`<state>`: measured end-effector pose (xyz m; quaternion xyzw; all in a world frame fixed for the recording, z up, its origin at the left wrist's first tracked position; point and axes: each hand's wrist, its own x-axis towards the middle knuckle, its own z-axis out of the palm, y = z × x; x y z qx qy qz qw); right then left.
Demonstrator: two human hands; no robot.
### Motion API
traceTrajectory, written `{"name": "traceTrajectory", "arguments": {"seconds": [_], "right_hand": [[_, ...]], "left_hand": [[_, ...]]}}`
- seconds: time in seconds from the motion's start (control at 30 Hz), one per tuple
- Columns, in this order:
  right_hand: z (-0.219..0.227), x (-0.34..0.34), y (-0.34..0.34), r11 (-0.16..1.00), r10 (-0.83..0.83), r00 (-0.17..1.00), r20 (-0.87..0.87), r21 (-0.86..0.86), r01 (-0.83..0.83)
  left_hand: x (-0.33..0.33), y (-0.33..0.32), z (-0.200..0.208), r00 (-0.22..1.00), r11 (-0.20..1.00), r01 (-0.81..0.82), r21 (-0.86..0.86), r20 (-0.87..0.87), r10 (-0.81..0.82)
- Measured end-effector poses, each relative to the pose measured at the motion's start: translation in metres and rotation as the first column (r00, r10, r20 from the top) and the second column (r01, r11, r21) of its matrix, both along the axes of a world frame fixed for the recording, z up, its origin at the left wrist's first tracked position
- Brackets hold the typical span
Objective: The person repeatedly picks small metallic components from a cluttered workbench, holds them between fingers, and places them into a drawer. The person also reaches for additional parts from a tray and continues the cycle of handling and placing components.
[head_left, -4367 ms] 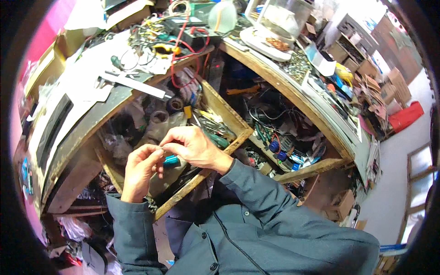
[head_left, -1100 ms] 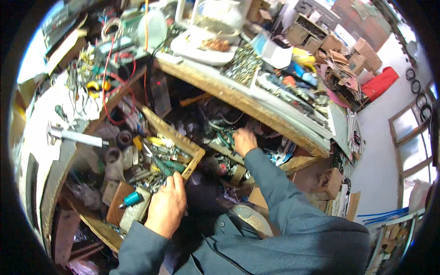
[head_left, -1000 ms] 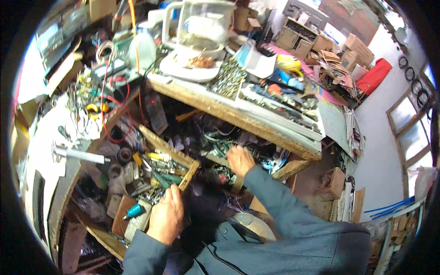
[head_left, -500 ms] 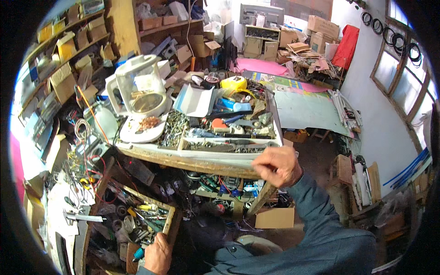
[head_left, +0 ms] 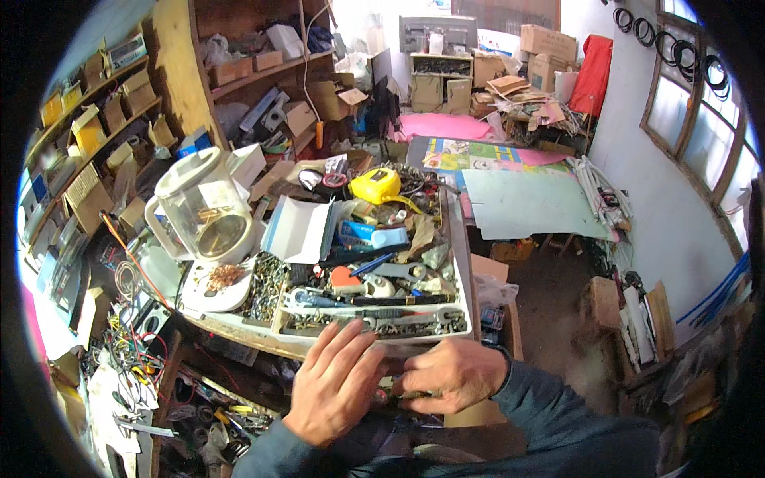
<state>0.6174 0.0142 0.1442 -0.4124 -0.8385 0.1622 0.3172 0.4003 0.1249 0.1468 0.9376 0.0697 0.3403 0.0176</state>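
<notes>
Both of my hands are close together at the front edge of the cluttered bench, just below the white tray (head_left: pixel 464 275) of tools. My left hand (head_left: pixel 335 386) is open, palm down, its fingers stretched toward the tray's front wall. Beside it, my right hand (head_left: pixel 454 374) has its fingers bent and closed near the left fingertips. Whatever it may hold is hidden. Screws and small metal parts, a combination wrench (head_left: pixel 410 271), a blue pen (head_left: pixel 373 263) and a yellow tape measure (head_left: pixel 374 186) lie in the tray.
A clear jug with a white handle (head_left: pixel 203 209) stands at the bench's left, behind a white plate (head_left: pixel 203 299) of copper-coloured scraps. Tangled wires (head_left: pixel 139 350) and a drawer of tools (head_left: pixel 239 414) are lower left. A pale board (head_left: pixel 534 203) lies beyond the bench.
My left hand has come up from the drawer at lower left to the bench front. My right hand has moved left and down beside it. The view has shifted.
</notes>
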Motion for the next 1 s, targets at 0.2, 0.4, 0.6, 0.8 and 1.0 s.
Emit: {"name": "traceTrajectory", "arguments": {"seconds": [0.2,0.4,0.6,0.8,1.0], "right_hand": [[0.003,0.003,0.001,0.996,0.056,0.991,-0.125,-0.061,-0.064],[0.004,-0.001,0.000,0.996,0.044,0.988,-0.149,-0.071,-0.055],[0.015,-0.006,-0.003,0.992,0.057,0.997,-0.041,-0.113,-0.062],[0.103,0.003,0.020,0.994,0.001,0.984,0.178,0.108,-0.020],[0.113,0.132,0.188,0.795,-0.605,0.697,0.385,0.336,0.504]], "left_hand": [[0.064,0.016,-0.007,0.998,0.998,-0.049,0.044,0.028,0.048],[0.062,0.013,-0.016,0.993,0.954,-0.069,0.292,-0.072,0.094],[0.066,0.016,-0.014,0.990,0.960,-0.070,0.272,-0.098,0.100],[0.049,0.020,-0.007,0.975,0.950,-0.079,0.303,-0.174,0.136],[0.078,0.019,-0.021,1.000,0.980,0.013,0.201,0.022,-0.018]]}}
